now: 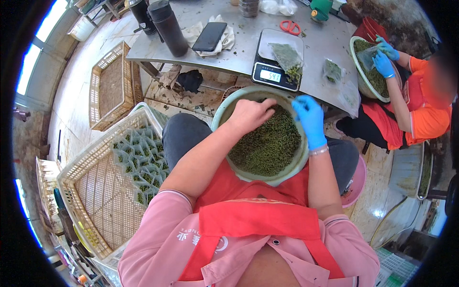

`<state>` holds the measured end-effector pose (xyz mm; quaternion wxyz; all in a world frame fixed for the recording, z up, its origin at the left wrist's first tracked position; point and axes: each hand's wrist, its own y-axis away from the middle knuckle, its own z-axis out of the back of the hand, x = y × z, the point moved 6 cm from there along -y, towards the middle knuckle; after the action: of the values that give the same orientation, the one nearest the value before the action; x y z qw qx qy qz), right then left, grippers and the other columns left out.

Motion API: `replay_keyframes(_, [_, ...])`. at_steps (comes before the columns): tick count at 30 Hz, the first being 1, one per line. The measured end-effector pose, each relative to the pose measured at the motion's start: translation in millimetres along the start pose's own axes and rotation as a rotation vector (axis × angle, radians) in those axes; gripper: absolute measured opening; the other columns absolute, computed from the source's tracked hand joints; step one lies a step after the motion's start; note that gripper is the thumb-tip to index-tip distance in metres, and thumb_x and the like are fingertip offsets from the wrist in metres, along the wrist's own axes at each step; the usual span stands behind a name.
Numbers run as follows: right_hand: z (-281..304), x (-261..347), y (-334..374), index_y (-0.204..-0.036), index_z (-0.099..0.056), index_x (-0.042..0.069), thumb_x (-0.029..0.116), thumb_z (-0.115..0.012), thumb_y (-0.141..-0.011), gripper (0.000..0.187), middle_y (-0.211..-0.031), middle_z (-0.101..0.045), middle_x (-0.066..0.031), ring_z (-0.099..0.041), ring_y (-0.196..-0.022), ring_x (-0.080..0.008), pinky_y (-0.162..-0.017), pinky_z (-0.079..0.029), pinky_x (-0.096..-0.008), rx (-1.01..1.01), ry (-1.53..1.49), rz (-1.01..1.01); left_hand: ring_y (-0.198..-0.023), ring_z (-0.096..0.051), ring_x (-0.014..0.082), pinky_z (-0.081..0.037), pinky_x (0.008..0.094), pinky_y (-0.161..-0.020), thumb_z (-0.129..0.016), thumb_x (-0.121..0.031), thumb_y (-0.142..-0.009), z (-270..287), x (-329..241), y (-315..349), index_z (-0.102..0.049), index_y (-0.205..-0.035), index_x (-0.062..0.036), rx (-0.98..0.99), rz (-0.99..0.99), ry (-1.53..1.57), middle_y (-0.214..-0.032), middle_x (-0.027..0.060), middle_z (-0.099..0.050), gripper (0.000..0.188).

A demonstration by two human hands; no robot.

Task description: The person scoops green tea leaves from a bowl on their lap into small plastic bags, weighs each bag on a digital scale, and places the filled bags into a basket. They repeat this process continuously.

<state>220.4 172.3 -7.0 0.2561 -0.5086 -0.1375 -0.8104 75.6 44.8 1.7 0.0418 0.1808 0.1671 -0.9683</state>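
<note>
On my lap rests a pale green basin (219, 112) filled with small green peppercorn-like berries (267, 148). My left hand (252, 115), bare, reaches over the far left part of the berries with its fingers curled together; what they hold, if anything, is hidden. My right hand (310, 119), in a blue glove, hovers at the basin's far right rim, fingers bent and drawn together, their contents too small to make out. Just beyond the basin, a digital scale (270, 75) at the table's edge carries a clear bag (286, 56) of green berries.
The metal table (325, 38) holds another filled bag (332, 71), red scissors (290, 27), a phone (210, 37) and a dark bottle (167, 28). At left, a plastic crate (103, 201) contains several filled bags (141, 160). A gloved co-worker (420, 95) sits at right with another basin (356, 60).
</note>
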Motion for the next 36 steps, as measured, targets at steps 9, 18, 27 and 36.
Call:
replay_keyframes(9, [2, 1, -58, -0.092, -0.062, 0.001, 0.016, -0.067, -0.083, 0.018, -0.068, -0.059, -0.0021, -0.052, -0.052, -0.0091, -0.046, -0.043, -0.0253, -0.195, -0.321, -0.045, -0.043, -0.057, 0.0235, -0.044, 0.0372, -0.041, -0.058, -0.014, -0.074, -18, -17, -82, -0.036, -0.139, -0.005, -0.066, -0.029, -0.327, -0.051, 0.003, -0.056, 0.069])
replay_keyframes(18, [30, 14, -2, -0.091, -0.063, 0.0, 0.009, -0.066, -0.083, 0.013, -0.08, -0.06, -0.0048, -0.056, -0.061, -0.0122, -0.056, -0.047, -0.0266, -0.178, -0.131, 0.147, -0.053, -0.063, 0.0273, -0.048, 0.0409, -0.052, -0.057, -0.021, -0.08, 3, -30, -83, -0.041, -0.135, -0.0122, 0.007, 0.097, -0.142, -0.062, 0.0078, -0.064, 0.058])
replay_keyframes(27, [-16, 27, 33, -0.096, -0.062, 0.002, 0.013, -0.062, -0.085, 0.015, -0.081, -0.064, -0.008, -0.061, -0.062, -0.0149, -0.057, -0.048, -0.0279, 0.179, -0.069, 0.077, -0.053, -0.062, 0.0149, -0.05, 0.0292, -0.055, -0.053, -0.025, -0.09, 12, -18, 6, -0.063, -0.102, -0.0097, 0.204, 0.359, 0.618, -0.076, 0.0043, -0.069, 0.022])
replay_keyframes(36, [-37, 1, 49, -0.095, -0.059, 0.001, 0.009, -0.058, -0.088, 0.011, -0.074, -0.063, -0.006, -0.059, -0.055, -0.0125, -0.05, -0.047, -0.024, 0.284, -0.429, -0.209, -0.054, -0.062, 0.025, -0.049, 0.0353, -0.055, -0.065, -0.025, -0.075, 14, -17, 19, -0.065, -0.072, -0.0085, -0.033, 0.15, 0.419, -0.06, 0.0084, -0.062, 0.017])
